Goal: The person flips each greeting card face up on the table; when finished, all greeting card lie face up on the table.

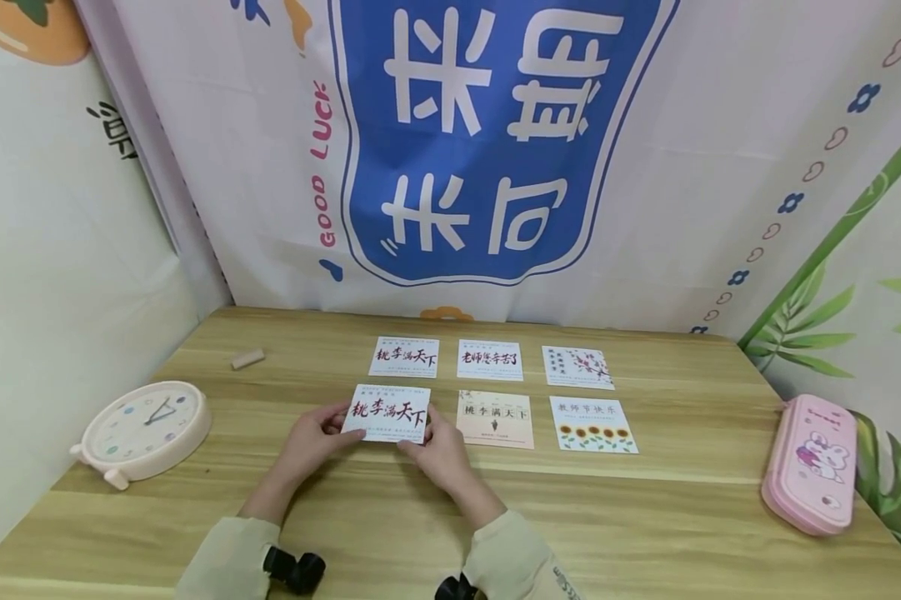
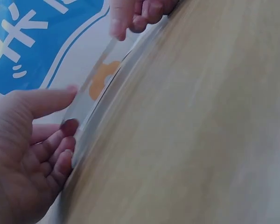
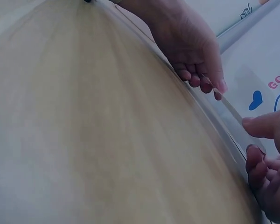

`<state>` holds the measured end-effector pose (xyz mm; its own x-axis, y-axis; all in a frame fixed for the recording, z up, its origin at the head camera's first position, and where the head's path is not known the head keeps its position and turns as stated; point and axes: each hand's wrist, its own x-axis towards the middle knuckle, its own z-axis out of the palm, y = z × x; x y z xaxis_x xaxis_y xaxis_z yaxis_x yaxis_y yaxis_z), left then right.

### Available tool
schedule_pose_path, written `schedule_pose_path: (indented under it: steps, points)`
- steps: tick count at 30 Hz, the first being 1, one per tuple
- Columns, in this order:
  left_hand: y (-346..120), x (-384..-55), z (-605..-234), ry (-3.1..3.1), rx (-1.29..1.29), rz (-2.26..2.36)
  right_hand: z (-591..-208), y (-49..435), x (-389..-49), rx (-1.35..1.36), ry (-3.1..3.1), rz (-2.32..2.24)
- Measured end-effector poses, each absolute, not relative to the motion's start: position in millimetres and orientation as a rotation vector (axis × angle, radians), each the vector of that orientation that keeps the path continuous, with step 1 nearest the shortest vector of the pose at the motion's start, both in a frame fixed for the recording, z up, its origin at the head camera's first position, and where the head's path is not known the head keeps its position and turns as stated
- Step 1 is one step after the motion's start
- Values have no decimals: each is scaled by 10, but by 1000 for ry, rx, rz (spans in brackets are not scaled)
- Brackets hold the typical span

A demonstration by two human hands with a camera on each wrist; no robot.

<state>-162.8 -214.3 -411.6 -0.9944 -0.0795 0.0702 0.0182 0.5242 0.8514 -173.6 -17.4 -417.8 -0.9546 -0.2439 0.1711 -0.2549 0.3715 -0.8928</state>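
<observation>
A white card [image 1: 388,412] with dark red brush lettering is held between both hands, tilted a little up toward the head camera. The left hand [image 1: 317,440] pinches its left edge, thumb on the face and fingers behind. At the lower right edge, the right hand [image 1: 444,450] pinches it the same way. In the right wrist view the card [image 3: 234,112] appears edge-on, spanning the gap between the hands above the tabletop. Behind it on the table lies a card with matching lettering [image 1: 403,357]. A cream card with a pinkish lower part [image 1: 495,419] lies just right of the right hand.
Other cards lie in rows: one with red lettering [image 1: 489,361], one with blossoms [image 1: 578,367], one with sunflowers [image 1: 593,425]. A round clock [image 1: 146,429] and a small beige block [image 1: 248,359] are at left. A pink pencil case [image 1: 812,464] lies at the right edge.
</observation>
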Motion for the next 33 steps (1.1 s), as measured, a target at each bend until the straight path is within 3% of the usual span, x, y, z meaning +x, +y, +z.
schedule_pose_path:
  steps: [8, 33]
  points:
    - [-2143, -1624, -4131, -2823, -75, -1278, -4168, -139, -1756, 506, -2677, 1606]
    - [-2125, -1633, -4093, -2963, -40, -875, -4156, -232, -1749, 449, -2717, 1383]
